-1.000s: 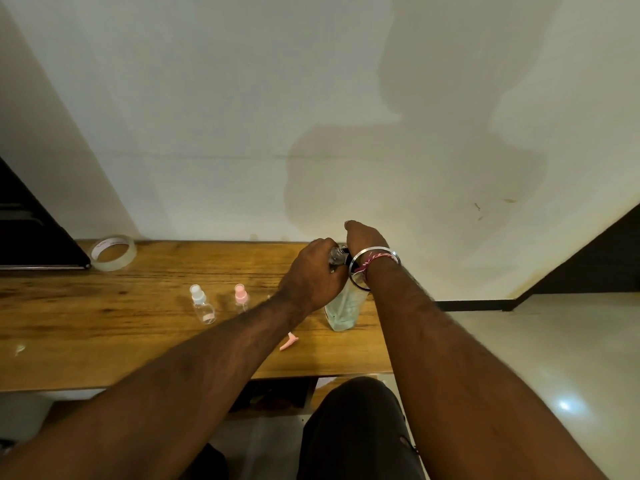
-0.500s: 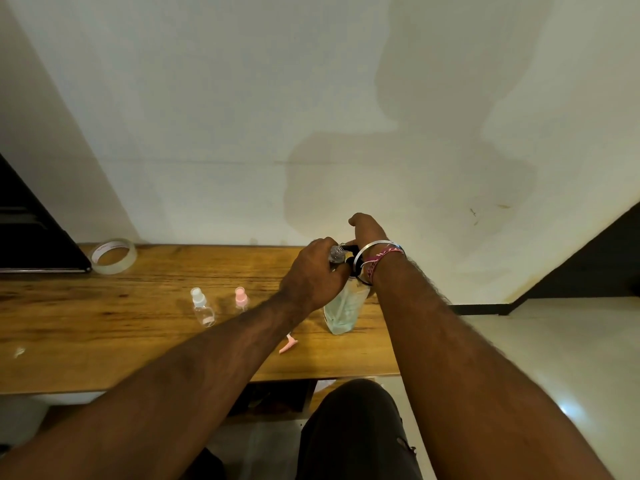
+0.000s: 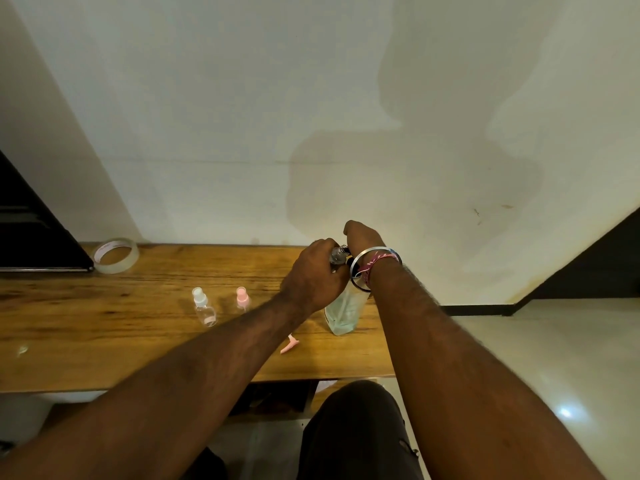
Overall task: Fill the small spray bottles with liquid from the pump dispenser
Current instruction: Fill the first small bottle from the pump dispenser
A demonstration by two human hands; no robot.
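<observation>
From my head camera, my left hand (image 3: 313,275) is curled around a small clear bottle (image 3: 337,255), only its neck and top showing past my knuckles, and I hold it up against the head of the pump dispenser (image 3: 343,311) so the spout, as I judge it, can feed straight into its mouth. My right hand (image 3: 363,235) sits just beyond that grip, on top of the pump; its fingers are bent over and hidden behind the wrist, so I cannot tell whether they press flat or clasp the head. A steel bangle (image 3: 375,268) and a red thread ring that wrist and hang against the dispenser's shoulder. The dispenser stands upright directly under my grip on the wooden table (image 3: 104,341), its pale greenish liquid showing through the lower body; keeping it planted lets me push down without tipping it. To the left of my grip, well apart, two more small spray bottles wait capped and upright: a white-capped one (image 3: 203,306) and a pink-capped one (image 3: 242,298), near each other. A small pink piece (image 3: 289,345), perhaps a cap or funnel, lies just under my left forearm. Far left, by the wall, sits a tape roll (image 3: 116,255).
</observation>
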